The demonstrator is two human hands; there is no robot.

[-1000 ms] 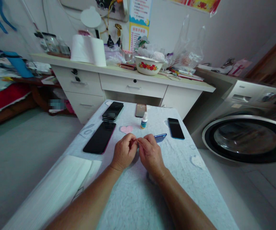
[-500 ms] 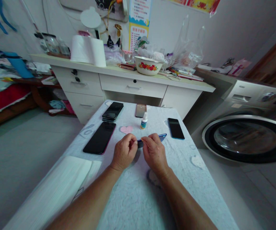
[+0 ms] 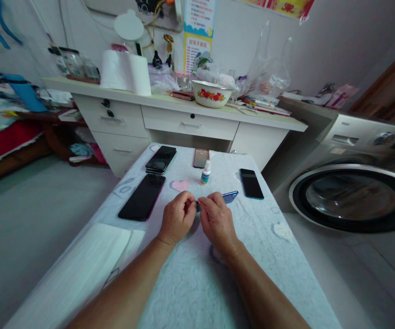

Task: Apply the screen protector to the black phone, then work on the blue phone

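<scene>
A blue phone is held tilted up on its edge above the cloth, largely hidden behind my hands. My left hand is closed round its left end, thumb and forefinger together. Against the phone's near edge, my right hand has its fingers pinched; what lies between the fingertips, if anything, is too small to tell. Just beyond stands a small white spray bottle with a blue and yellow label. A large black phone lies face up to the left of my hands.
Stacked phones lie at the table's back left, a brownish phone at its far edge, another phone at the right. Folded white cloth covers the near left. Beyond are a white desk and a washing machine.
My right hand has slid a little to the left along the phone's edge, closer to my left hand, uncovering more of the phone's right end. My left hand stays almost still.
</scene>
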